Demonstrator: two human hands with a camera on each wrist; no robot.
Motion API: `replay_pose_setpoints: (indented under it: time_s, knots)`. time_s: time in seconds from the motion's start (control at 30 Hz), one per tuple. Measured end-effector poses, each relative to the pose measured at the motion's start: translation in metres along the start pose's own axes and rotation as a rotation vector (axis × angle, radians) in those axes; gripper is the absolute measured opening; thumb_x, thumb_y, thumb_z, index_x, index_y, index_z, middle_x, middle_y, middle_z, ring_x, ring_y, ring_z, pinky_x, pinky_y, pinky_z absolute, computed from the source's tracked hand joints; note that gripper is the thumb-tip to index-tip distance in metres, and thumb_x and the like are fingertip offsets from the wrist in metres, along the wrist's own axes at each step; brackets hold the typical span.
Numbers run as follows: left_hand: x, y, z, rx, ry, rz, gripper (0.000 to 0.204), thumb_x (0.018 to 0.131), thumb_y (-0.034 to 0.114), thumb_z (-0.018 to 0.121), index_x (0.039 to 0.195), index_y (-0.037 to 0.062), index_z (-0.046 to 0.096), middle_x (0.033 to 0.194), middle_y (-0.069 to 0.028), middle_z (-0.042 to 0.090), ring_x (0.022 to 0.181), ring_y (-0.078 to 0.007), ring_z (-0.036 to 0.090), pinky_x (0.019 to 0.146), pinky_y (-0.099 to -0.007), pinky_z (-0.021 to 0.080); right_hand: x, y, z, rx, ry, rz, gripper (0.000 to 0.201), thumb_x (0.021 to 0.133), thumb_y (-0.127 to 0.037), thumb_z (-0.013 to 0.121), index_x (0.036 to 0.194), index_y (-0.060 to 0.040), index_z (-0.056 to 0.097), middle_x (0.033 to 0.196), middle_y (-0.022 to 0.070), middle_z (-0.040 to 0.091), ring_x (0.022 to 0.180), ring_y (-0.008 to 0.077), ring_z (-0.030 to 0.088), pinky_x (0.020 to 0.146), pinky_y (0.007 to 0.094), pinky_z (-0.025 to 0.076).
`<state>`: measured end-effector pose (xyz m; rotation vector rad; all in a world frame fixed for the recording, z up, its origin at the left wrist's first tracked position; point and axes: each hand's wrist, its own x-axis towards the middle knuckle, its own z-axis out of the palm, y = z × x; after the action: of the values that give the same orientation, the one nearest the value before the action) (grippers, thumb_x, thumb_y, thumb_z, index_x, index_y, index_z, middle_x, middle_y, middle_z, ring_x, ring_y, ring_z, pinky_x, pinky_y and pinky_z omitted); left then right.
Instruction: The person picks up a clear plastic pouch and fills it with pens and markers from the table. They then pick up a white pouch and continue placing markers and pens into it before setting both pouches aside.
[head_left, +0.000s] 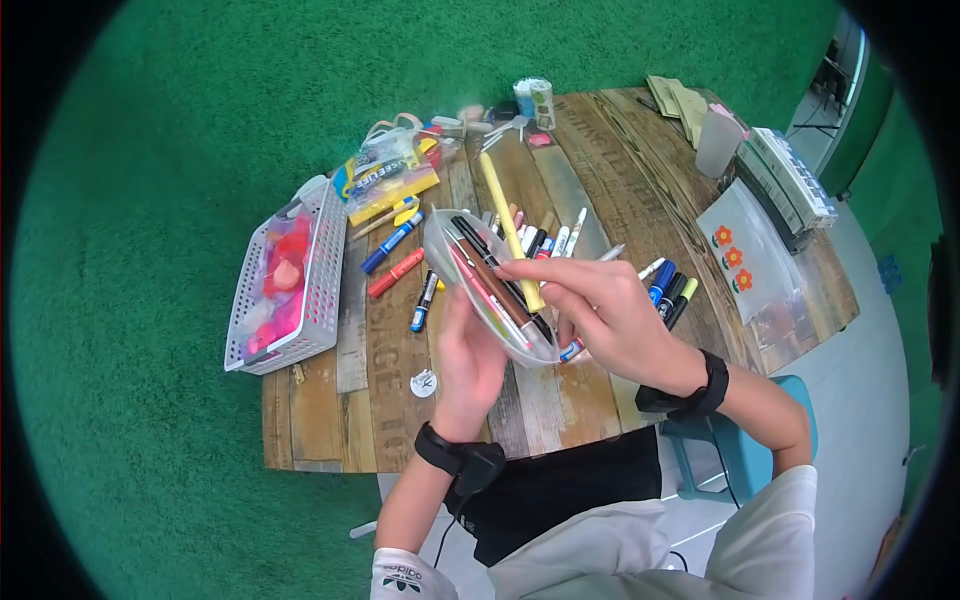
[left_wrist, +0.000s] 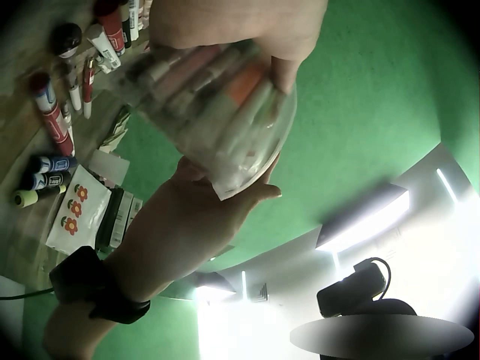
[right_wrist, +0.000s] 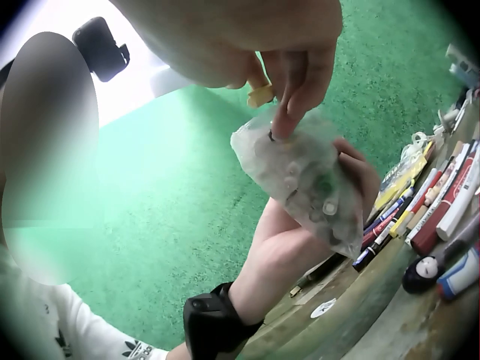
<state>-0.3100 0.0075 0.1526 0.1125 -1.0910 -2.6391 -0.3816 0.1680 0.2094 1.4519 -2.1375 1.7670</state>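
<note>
My left hand [head_left: 470, 355] grips a translucent plastic pouch [head_left: 546, 353] from below and holds it above the table. Several pens and markers, among them brown, pink and black ones, lie inside the pouch. A long pale yellow pen [head_left: 497, 190] slants across the pouch's opening, its far end sticking well past the rim. Near its lower end, my right hand [head_left: 625, 325] pinches this pen between thumb and fingers. In the right wrist view a yellow pen end [right_wrist: 260, 95] shows beside the right fingers, right above the pouch [right_wrist: 300, 180].
Loose markers, including a red marker [head_left: 397, 273] and a blue marker [head_left: 392, 243], lie on the wooden table [head_left: 330, 420]. At the left stands a white basket [head_left: 325, 290] with pink items. A clear sheet with flower stickers [head_left: 735, 258] and boxes [head_left: 785, 185] are at the right.
</note>
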Motion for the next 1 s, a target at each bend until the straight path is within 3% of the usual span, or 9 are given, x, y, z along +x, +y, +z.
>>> replay_pose_setpoints:
  time_s: [0.17,0.23,0.33,0.47,0.67,0.73,0.83,0.93,1.0]
  knots:
    - [-0.002,-0.002,0.0,-0.041,0.006,0.001,0.045,0.102,0.033,0.046,0.139,0.0074,0.04,0.134,-0.0083,0.051,0.124,-0.0202,0.051,0.106,-0.0411,0.04,-0.002,-0.005,-0.002,-0.099,0.0,-0.069,0.034,0.088,0.005,0.055,0.119,-0.0034,0.066,0.096,0.0132,0.071,0.06,0.0166,0.066,0.054,0.0278,0.051]
    - [-0.001,-0.003,-0.001,-0.039,-0.004,0.01,0.046,0.102,0.032,0.046,0.14,0.0078,0.038,0.135,-0.0083,0.051,0.125,-0.0203,0.05,0.107,-0.0411,0.04,-0.002,-0.007,-0.005,-0.183,-0.006,-0.121,0.033,0.084,0.002,0.06,0.117,-0.004,0.066,0.095,0.0168,0.069,0.076,0.0314,0.068,0.064,0.0374,0.054]
    - [-0.003,-0.001,0.003,-0.04,-0.027,0.024,0.047,0.102,0.031,0.046,0.142,0.0077,0.037,0.136,-0.0085,0.05,0.126,-0.0207,0.049,0.108,-0.0417,0.039,-0.004,0.0,-0.005,-0.273,0.017,-0.26,0.035,0.082,0.001,0.063,0.116,-0.006,0.067,0.097,0.0141,0.07,0.076,0.0297,0.069,0.063,0.0371,0.054]
    - [-0.006,-0.002,0.005,-0.029,-0.031,0.036,0.048,0.102,0.031,0.047,0.143,0.0076,0.035,0.137,-0.0086,0.049,0.127,-0.0208,0.049,0.108,-0.0419,0.039,-0.006,0.001,-0.005,-0.255,0.004,-0.24,0.036,0.08,0.0,0.065,0.115,-0.0074,0.068,0.097,0.011,0.071,0.076,0.0285,0.069,0.061,0.0357,0.055]
    - [-0.007,-0.006,0.007,-0.049,-0.025,0.029,0.048,0.102,0.03,0.047,0.142,0.0082,0.035,0.136,-0.0082,0.05,0.125,-0.0205,0.05,0.107,-0.0415,0.039,-0.008,0.002,-0.004,-0.283,-0.03,-0.202,0.041,0.073,0.007,0.068,0.113,-0.0028,0.069,0.097,0.0143,0.071,0.079,0.0288,0.069,0.066,0.0331,0.056]
    - [-0.007,-0.009,0.008,-0.015,0.037,0.064,0.047,0.103,0.036,0.042,0.14,0.0071,0.041,0.135,-0.0085,0.052,0.123,-0.0218,0.051,0.105,-0.0393,0.041,-0.008,0.007,-0.002,-0.3,0.035,-0.249,0.033,0.077,-0.004,0.07,0.109,-0.0076,0.071,0.091,0.0086,0.071,0.072,0.0251,0.069,0.056,0.0337,0.053]
    - [-0.008,-0.011,0.004,0.01,0.05,0.059,0.05,0.103,0.037,0.041,0.143,0.0068,0.037,0.14,-0.009,0.048,0.127,-0.0225,0.049,0.106,-0.04,0.04,-0.009,0.008,-0.003,-0.312,0.036,-0.286,0.038,0.077,-0.005,0.071,0.115,-0.0084,0.068,0.088,0.0088,0.071,0.071,0.0252,0.069,0.055,0.0337,0.052]
    - [-0.009,-0.008,0.006,0.053,0.012,0.063,0.051,0.103,0.037,0.042,0.144,0.0071,0.036,0.14,-0.0091,0.048,0.127,-0.0229,0.048,0.106,-0.0404,0.04,-0.011,-0.008,-0.006,-0.285,0.006,-0.113,0.043,0.075,0.004,0.07,0.117,-0.0034,0.065,0.095,0.013,0.071,0.076,0.0279,0.069,0.065,0.0333,0.055]
    - [-0.008,-0.009,0.006,0.05,0.015,0.064,0.051,0.103,0.037,0.042,0.144,0.0075,0.035,0.141,-0.0092,0.048,0.128,-0.0228,0.048,0.106,-0.0405,0.039,-0.01,-0.006,-0.007,-0.326,0.015,-0.14,0.045,0.077,-0.001,0.07,0.121,-0.0068,0.064,0.089,0.0111,0.071,0.071,0.0267,0.068,0.059,0.0341,0.053]
